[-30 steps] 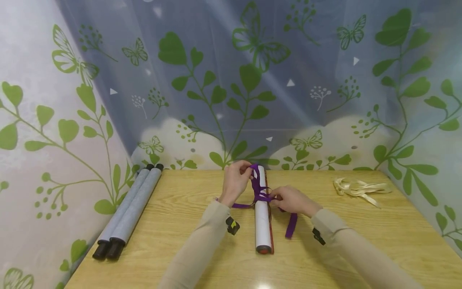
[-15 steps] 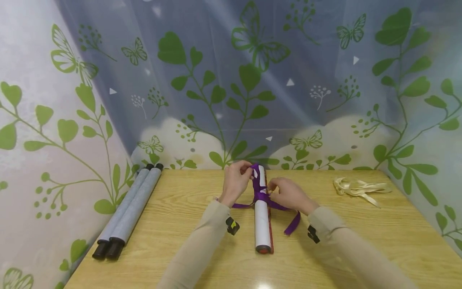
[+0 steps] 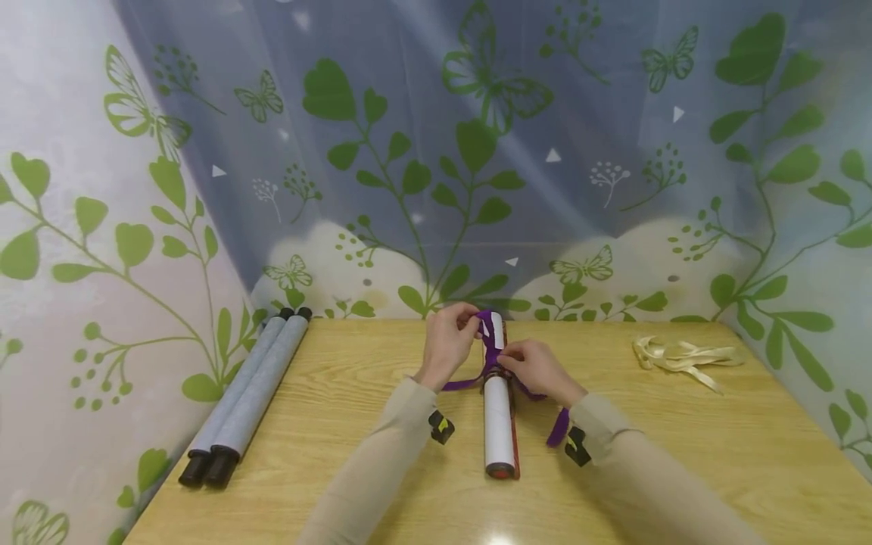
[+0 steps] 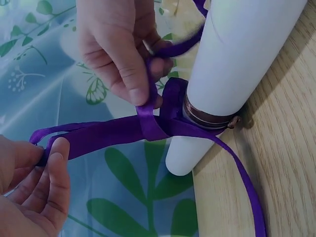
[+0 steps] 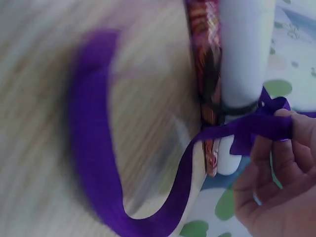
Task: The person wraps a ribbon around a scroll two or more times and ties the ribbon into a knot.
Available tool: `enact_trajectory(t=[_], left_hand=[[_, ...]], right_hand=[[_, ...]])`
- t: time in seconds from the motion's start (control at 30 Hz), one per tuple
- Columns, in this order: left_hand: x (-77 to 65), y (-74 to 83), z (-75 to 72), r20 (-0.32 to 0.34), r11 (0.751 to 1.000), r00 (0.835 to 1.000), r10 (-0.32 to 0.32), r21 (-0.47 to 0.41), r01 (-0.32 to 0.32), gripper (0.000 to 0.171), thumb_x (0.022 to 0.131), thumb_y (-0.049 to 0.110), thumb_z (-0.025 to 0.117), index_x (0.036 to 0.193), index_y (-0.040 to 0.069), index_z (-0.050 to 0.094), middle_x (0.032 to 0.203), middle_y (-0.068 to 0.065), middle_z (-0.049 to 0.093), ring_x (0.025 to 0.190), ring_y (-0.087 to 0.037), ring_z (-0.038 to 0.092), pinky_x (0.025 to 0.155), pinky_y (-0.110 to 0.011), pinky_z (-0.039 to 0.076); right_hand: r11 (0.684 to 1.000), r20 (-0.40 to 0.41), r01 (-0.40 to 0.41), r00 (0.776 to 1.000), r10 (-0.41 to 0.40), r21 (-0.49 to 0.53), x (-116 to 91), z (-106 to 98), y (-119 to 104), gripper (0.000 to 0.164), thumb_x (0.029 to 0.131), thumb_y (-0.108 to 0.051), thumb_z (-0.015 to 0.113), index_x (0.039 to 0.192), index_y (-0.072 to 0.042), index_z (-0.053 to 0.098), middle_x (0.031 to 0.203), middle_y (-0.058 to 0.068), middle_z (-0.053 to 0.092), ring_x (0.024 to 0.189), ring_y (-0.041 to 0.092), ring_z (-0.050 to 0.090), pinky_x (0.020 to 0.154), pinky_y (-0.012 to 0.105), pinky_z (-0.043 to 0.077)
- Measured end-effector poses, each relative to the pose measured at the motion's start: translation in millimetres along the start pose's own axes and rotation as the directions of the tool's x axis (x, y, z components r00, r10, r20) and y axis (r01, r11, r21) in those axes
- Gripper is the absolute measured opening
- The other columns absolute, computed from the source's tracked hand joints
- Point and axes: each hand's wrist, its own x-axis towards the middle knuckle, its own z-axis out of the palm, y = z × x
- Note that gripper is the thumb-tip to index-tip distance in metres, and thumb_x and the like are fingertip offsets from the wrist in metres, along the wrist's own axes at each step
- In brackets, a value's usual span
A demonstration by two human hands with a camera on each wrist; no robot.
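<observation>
A white rolled scroll (image 3: 498,424) with dark end caps lies lengthwise on the table, a red patterned strip (image 5: 204,49) along its side. Dark cord (image 4: 207,116) circles its middle. My left hand (image 3: 446,344), left of the scroll's far half, pinches a folded loop of purple ribbon (image 4: 103,136) between thumb and fingers. Over the scroll, my right hand (image 3: 541,371) pinches another length of that ribbon, which in the left wrist view passes across the loop. One ribbon tail (image 5: 96,133) hangs in a curve to the right; another trails toward the left.
Two grey-blue rolls (image 3: 252,393) with black ends lie side by side at the table's left edge. A loose heap of cream ribbon (image 3: 681,354) is on the right. A leaf-patterned curtain (image 3: 409,189) stands behind the wooden table (image 3: 381,484).
My right hand has moved left from the scroll's right side, bringing its fingertips over the scroll with the ribbon. The right-hand ribbon tail has shifted. My left hand keeps its hold nearly in place.
</observation>
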Motion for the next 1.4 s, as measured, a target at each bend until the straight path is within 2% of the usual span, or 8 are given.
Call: enact_trajectory(t=[0.27,0.37,0.53,0.73,0.97,1.07,1.27,1.4], left_hand=[[-2.3,1.6,0.8,-0.004,1.000,1.000,0.012,0.021,-0.012,0.013,0.092,0.003,0.061,0.099,0.002,0.072,0.080,-0.009,0.073,0.061,-0.010,0.067,0.051,-0.020,0.050],[-2.4,1.4,1.1,-0.005,0.999,1.000,0.026,0.020,-0.026,0.013,0.093,0.003,0.061,0.099,0.002,0.072,0.080,-0.009,0.073,0.063,-0.016,0.069,0.052,-0.020,0.050],[-1.9,1.9,2.1,-0.009,0.999,0.999,0.045,0.004,-0.045,0.014,0.092,0.001,0.061,0.099,0.000,0.072,0.080,-0.012,0.073,0.069,-0.031,0.071,0.052,-0.020,0.049],[-2.2,1.9,3.1,-0.018,0.999,0.999,0.048,0.012,-0.048,0.013,0.091,0.001,0.061,0.097,0.000,0.072,0.079,-0.011,0.073,0.065,-0.026,0.071,0.051,-0.018,0.048],[-4.0,2.3,2.4,-0.020,0.997,0.998,0.067,0.034,-0.066,0.013,0.092,0.002,0.061,0.097,0.002,0.073,0.078,-0.010,0.073,0.059,-0.010,0.066,0.047,-0.019,0.045],[-4.4,3.0,1.5,-0.019,0.998,0.998,0.060,0.032,-0.060,0.013,0.092,0.002,0.061,0.097,0.002,0.073,0.078,-0.010,0.073,0.058,-0.008,0.065,0.047,-0.019,0.044],[-3.7,1.9,1.2,-0.021,0.998,0.998,0.054,0.013,-0.054,0.013,0.092,0.001,0.061,0.096,0.001,0.073,0.077,-0.010,0.073,0.061,-0.017,0.068,0.048,-0.019,0.046],[-5.4,-0.2,0.6,-0.022,0.999,0.998,0.053,0.003,-0.053,0.012,0.091,0.001,0.062,0.097,-0.001,0.072,0.077,-0.011,0.072,0.063,-0.023,0.070,0.052,-0.019,0.050]], right_hand=[[0.992,-0.021,-0.094,0.996,0.092,-0.089,5,-2,5,0.014,0.092,-0.014,0.065,0.088,-0.006,0.075,0.068,0.001,0.067,0.053,0.011,0.053,0.050,0.026,0.043],[0.980,-0.051,-0.176,0.984,0.172,-0.093,7,-1,7,0.016,0.090,-0.018,0.069,0.097,-0.004,0.070,0.067,0.002,0.067,0.052,0.012,0.055,0.047,0.027,0.043],[0.948,0.050,-0.296,0.955,0.292,0.118,12,-1,12,0.034,0.090,-0.015,0.068,0.113,0.009,0.061,0.067,0.009,0.067,0.049,0.010,0.053,0.045,0.022,0.039],[0.858,0.202,-0.424,0.904,0.378,0.291,16,-4,16,0.019,0.090,-0.012,0.066,0.078,0.002,0.072,0.051,-0.001,0.055,0.040,0.005,0.032,0.038,0.020,0.024],[0.875,0.141,-0.345,0.938,0.315,0.338,17,2,12,0.007,0.084,0.001,0.064,0.087,0.007,0.067,0.065,-0.003,0.054,0.057,0.010,0.048,0.053,0.021,0.040],[0.887,0.116,-0.334,0.943,0.313,0.319,18,4,11,0.008,0.087,0.000,0.062,0.086,0.006,0.068,0.065,-0.003,0.054,0.057,0.010,0.047,0.053,0.021,0.038],[0.922,0.090,-0.295,0.955,0.281,0.250,17,1,10,0.017,0.089,-0.005,0.058,0.085,0.006,0.071,0.065,0.003,0.059,0.056,0.009,0.045,0.053,0.021,0.035],[0.922,0.102,-0.290,0.957,0.272,0.257,15,-2,12,0.022,0.088,-0.006,0.055,0.090,0.006,0.074,0.063,0.001,0.057,0.054,0.009,0.042,0.051,0.022,0.034]])
